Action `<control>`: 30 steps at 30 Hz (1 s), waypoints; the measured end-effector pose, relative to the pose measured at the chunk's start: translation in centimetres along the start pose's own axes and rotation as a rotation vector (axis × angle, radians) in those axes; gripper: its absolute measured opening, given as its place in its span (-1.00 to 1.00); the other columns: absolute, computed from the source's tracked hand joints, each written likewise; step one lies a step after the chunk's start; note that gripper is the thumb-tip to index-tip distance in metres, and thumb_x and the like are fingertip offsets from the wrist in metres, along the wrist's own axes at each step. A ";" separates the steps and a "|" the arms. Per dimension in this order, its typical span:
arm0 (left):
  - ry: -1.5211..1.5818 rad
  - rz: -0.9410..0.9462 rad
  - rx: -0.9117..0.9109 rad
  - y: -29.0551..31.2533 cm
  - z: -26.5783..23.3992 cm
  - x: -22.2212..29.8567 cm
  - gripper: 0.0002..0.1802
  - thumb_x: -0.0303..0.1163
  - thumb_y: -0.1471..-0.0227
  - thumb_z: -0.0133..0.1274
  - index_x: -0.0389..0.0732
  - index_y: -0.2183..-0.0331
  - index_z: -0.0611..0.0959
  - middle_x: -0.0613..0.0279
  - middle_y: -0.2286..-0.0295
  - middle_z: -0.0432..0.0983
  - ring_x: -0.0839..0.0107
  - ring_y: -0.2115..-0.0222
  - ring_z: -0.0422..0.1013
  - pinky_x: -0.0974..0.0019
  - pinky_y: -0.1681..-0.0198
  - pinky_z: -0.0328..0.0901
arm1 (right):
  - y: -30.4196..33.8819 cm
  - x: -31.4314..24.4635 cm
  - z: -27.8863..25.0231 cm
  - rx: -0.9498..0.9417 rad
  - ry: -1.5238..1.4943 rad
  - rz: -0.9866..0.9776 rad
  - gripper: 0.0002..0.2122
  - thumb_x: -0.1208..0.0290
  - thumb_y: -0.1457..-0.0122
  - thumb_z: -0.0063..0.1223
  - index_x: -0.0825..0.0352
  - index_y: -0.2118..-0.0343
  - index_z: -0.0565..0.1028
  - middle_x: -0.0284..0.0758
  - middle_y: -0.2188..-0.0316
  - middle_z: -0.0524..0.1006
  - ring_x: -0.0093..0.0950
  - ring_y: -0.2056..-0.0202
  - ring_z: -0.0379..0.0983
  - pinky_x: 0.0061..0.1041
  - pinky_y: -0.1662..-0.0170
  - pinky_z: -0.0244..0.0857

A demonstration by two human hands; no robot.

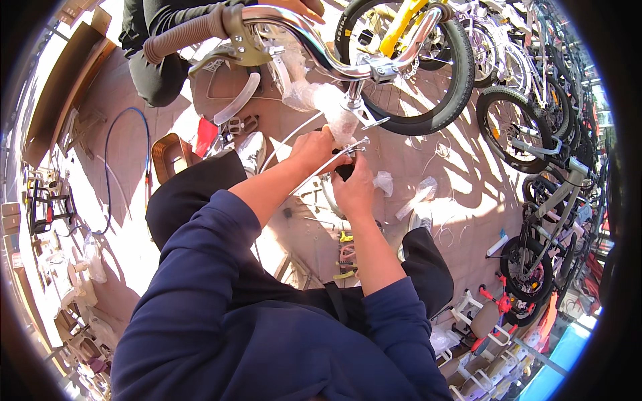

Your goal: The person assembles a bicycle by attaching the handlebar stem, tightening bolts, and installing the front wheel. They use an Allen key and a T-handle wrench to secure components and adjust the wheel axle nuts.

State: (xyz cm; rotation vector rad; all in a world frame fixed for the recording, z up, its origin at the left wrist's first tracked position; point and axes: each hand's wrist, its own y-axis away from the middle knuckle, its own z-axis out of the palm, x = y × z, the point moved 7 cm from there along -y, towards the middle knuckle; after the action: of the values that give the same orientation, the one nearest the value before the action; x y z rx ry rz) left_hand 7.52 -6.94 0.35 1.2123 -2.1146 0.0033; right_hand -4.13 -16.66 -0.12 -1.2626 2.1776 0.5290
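Note:
Both of my hands work close together below the handlebar stem of a bicycle. My left hand (313, 150) is closed at the frame tube wrapped in clear bubble wrap (342, 125); what its fingers grip is hidden. My right hand (354, 189) has its fingers closed around a small silver metal part (360, 145), which looks like a brake part, with a black piece (345, 171) beside the palm. A white cable (309, 179) runs down from between the hands. Above them is the chrome handlebar (294, 19) with a brown grip (187, 33) and a brake lever (231, 57).
A person in dark trousers (157, 77) crouches at the far left. Beyond my hands stands a yellow bicycle (401, 30); more bicycles (515, 127) crowd the right. A brown basket (171, 155), blue hose (108, 167), plastic scraps (418, 197) and tools (346, 254) lie around my feet.

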 end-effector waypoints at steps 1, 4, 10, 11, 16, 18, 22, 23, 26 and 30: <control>-0.001 -0.019 -0.006 -0.2 0.4 0.1 -0.07 0.25 0.11 0.27 -0.49 0.11 0.47 -0.26 0.28 0.62 -0.12 0.15 0.55 0.03 0.04 0.41 | -0.2 0.0 0.5 0.039 -0.001 -0.069 -0.25 0.37 0.02 0.37 0.42 -0.24 0.24 -0.01 0.06 0.53 0.00 0.01 0.45 -0.09 -0.09 0.28; 0.064 -0.162 0.069 -0.5 1.4 0.5 -0.12 0.19 0.01 0.17 -0.53 0.08 0.42 -0.26 0.31 0.63 -0.11 0.17 0.57 0.05 0.03 0.42 | -1.4 0.5 1.1 0.094 0.000 -0.219 -0.24 0.41 0.04 0.37 0.31 -0.26 0.25 -0.06 0.05 0.53 -0.01 0.02 0.43 -0.08 -0.04 0.30; 0.153 -0.119 -0.105 0.3 1.8 0.8 -0.28 -0.04 -0.10 0.16 -0.55 0.04 0.41 -0.31 0.24 0.59 -0.14 0.17 0.56 0.03 0.09 0.43 | -3.5 0.1 0.5 -0.013 -0.118 -0.167 -0.56 0.41 0.01 0.32 0.28 0.03 0.45 -0.10 0.26 0.59 0.01 0.13 0.47 -0.09 0.05 0.32; 0.156 -0.070 -0.209 0.7 1.9 0.7 -0.31 -0.08 -0.13 0.14 -0.56 0.02 0.42 -0.33 0.21 0.58 -0.15 0.18 0.55 0.02 0.09 0.43 | -3.4 -0.1 0.1 0.005 -0.100 -0.160 -0.54 0.41 0.04 0.36 0.27 0.03 0.47 -0.13 0.23 0.59 0.00 0.13 0.48 -0.11 0.04 0.33; 0.427 0.281 -1.102 11.7 -9.8 0.8 -0.53 -0.20 -0.23 0.05 -0.32 -0.05 0.55 0.04 0.18 0.64 0.20 0.19 0.58 0.22 0.16 0.45 | -3.1 -0.3 -1.3 -0.056 -0.025 -0.023 -0.33 0.41 0.14 0.46 0.26 -0.10 0.40 -0.16 0.17 0.58 -0.08 0.10 0.50 -0.14 -0.01 0.34; 0.591 0.063 -0.990 11.4 -14.4 -5.9 -0.57 -0.19 -0.22 0.06 -0.34 0.05 0.63 0.09 0.21 0.66 0.27 0.26 0.60 0.25 0.19 0.47 | -3.1 -0.5 -1.1 -0.046 -0.018 -0.080 -0.30 0.42 0.12 0.44 0.23 -0.16 0.37 -0.13 0.16 0.58 -0.07 0.07 0.50 -0.15 -0.02 0.34; -0.224 -0.070 -0.323 4.4 -14.0 -26.8 -0.62 -0.32 -0.12 0.00 -0.32 0.11 0.68 -0.01 0.22 0.66 0.15 0.22 0.60 0.09 0.16 0.47 | -3.5 2.2 0.8 -0.233 -0.133 -0.207 -0.24 0.45 0.04 0.35 0.33 -0.27 0.25 -0.14 -0.03 0.51 -0.25 -0.06 0.43 -0.31 -0.14 0.28; -0.439 -0.099 -0.285 2.6 -11.0 -32.1 -0.62 -0.35 -0.09 -0.03 -0.31 0.12 0.69 -0.01 0.21 0.65 0.13 0.16 0.58 0.03 0.14 0.46 | -3.6 1.9 0.5 -0.234 -0.163 -0.194 -0.23 0.46 0.04 0.35 0.35 -0.27 0.23 -0.14 -0.05 0.49 -0.27 -0.07 0.43 -0.32 -0.15 0.28; -0.447 -0.294 -0.018 -0.2 -5.6 -38.2 -0.70 -0.38 -0.02 0.00 -0.19 0.23 0.74 0.05 0.07 0.61 0.07 -0.06 0.44 0.13 0.00 0.38 | -3.2 1.5 -0.1 -0.194 -0.204 -0.054 -0.21 0.48 0.04 0.34 0.41 -0.29 0.19 -0.13 -0.09 0.45 -0.31 -0.08 0.42 -0.37 -0.16 0.26; -0.532 -0.380 -0.188 -3.6 0.2 -41.8 -0.53 -0.33 -0.24 -0.20 -0.09 -0.11 0.61 0.24 -0.40 -0.08 0.00 -0.42 -0.22 -0.38 -0.36 -0.28 | -2.5 4.2 -0.5 -0.209 -0.187 0.066 -0.14 0.11 -0.04 0.39 0.45 -0.30 0.17 -0.08 -0.16 0.38 -0.27 -0.18 0.33 -0.37 -0.25 0.16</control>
State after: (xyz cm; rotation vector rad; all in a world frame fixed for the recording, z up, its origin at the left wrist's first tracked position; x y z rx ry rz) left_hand 23.86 22.73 -24.48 1.6052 -2.2070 -0.7446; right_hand -3.73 -20.89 -2.55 -1.1964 2.0539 0.8850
